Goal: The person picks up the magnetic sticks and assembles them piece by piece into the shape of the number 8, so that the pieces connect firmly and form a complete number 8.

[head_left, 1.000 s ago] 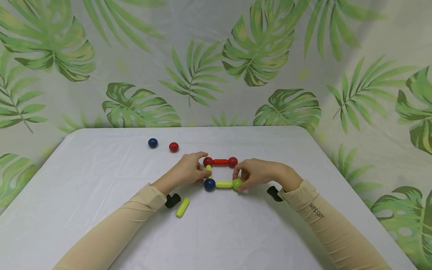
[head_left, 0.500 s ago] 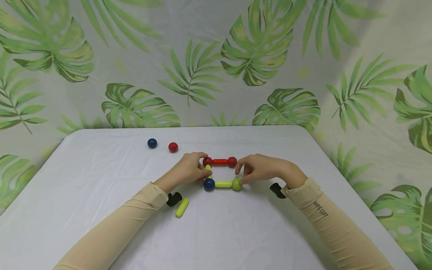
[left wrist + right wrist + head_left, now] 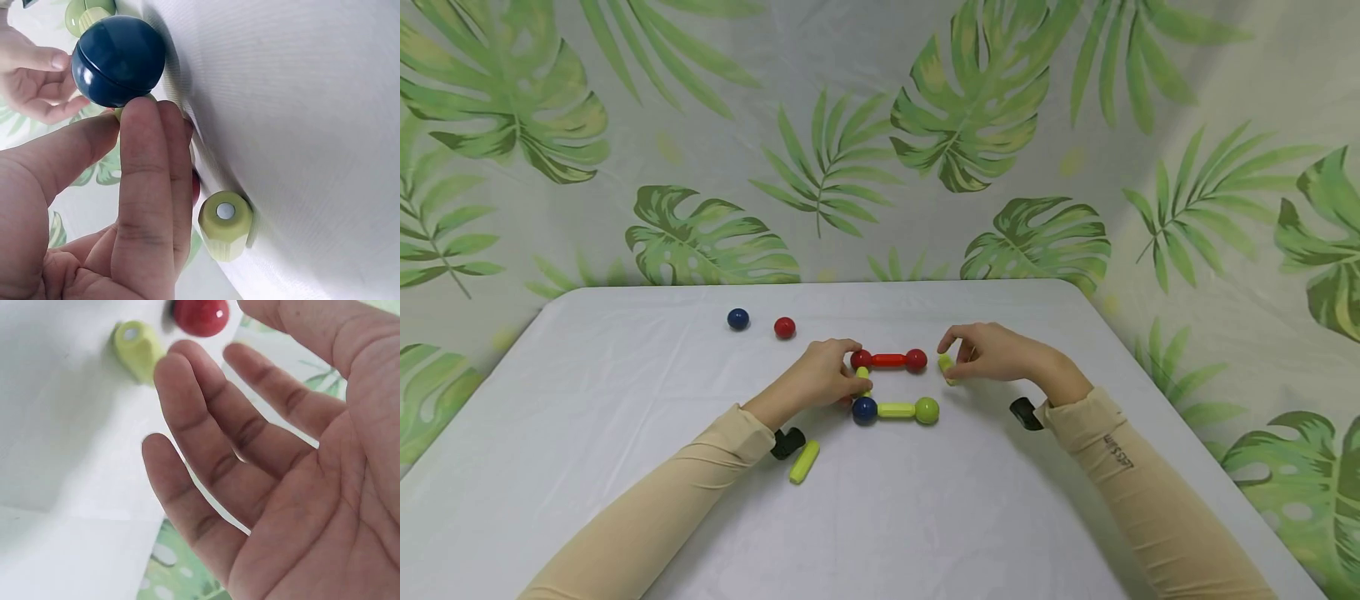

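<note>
My left hand (image 3: 823,375) pinches a yellow-green magnetic rod (image 3: 862,380) between a dark blue ball (image 3: 865,410) and a red ball (image 3: 861,358). From the blue ball, another yellow-green rod (image 3: 897,410) runs right to a lime-green ball (image 3: 927,410). A red rod (image 3: 889,360) joins the rear red ball to a second red ball (image 3: 916,360). My right hand (image 3: 1000,354) hovers around a loose yellow-green rod (image 3: 946,367); in the right wrist view its relaxed fingers are spread short of this rod (image 3: 137,351), palm bare.
A loose blue ball (image 3: 738,318) and a loose red ball (image 3: 785,327) lie at the back left. Nearer me, a yellow-green rod (image 3: 805,462) lies by my left wrist. A rod end with a silver tip (image 3: 225,210) shows beside my left fingers. White cloth (image 3: 970,517) covers the table.
My right hand has left the lime-green ball and moved back and to the right, where a loose yellow-green rod now shows at its fingers. My left hand stays in place.
</note>
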`<state>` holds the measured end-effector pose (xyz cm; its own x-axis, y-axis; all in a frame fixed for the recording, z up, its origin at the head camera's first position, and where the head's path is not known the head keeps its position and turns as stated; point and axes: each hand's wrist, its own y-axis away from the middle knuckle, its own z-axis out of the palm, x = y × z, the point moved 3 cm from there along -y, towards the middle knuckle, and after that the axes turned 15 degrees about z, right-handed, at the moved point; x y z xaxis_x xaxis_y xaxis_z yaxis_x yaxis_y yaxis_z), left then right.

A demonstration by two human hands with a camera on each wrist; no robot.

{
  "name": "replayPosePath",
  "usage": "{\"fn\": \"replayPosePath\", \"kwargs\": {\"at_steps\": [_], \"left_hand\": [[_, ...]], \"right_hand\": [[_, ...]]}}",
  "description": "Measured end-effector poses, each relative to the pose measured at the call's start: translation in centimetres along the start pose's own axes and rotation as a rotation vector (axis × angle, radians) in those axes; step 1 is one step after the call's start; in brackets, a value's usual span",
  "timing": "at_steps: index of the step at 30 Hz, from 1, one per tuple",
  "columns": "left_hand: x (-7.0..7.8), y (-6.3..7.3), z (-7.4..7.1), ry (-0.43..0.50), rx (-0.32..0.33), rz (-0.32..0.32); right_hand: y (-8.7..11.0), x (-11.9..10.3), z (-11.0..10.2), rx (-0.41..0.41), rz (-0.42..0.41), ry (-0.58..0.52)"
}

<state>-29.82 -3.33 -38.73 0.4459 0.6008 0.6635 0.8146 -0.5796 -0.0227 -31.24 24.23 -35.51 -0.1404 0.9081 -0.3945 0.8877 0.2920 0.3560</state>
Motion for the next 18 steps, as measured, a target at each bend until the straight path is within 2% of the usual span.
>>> {"fn": "replayPosePath", "kwargs": {"at_steps": [10, 18], "left_hand": [[0.2, 0.1, 0.0, -0.013, -0.002, -0.005], [0.1, 0.0, 0.2, -0.026, -0.001, -0.006]], "right_hand": [[-1.4, 2.0, 0.5, 0.039, 0.072, -0.02], [-2.2, 2.4, 1.3, 0.044, 0.098, -0.078]]}}
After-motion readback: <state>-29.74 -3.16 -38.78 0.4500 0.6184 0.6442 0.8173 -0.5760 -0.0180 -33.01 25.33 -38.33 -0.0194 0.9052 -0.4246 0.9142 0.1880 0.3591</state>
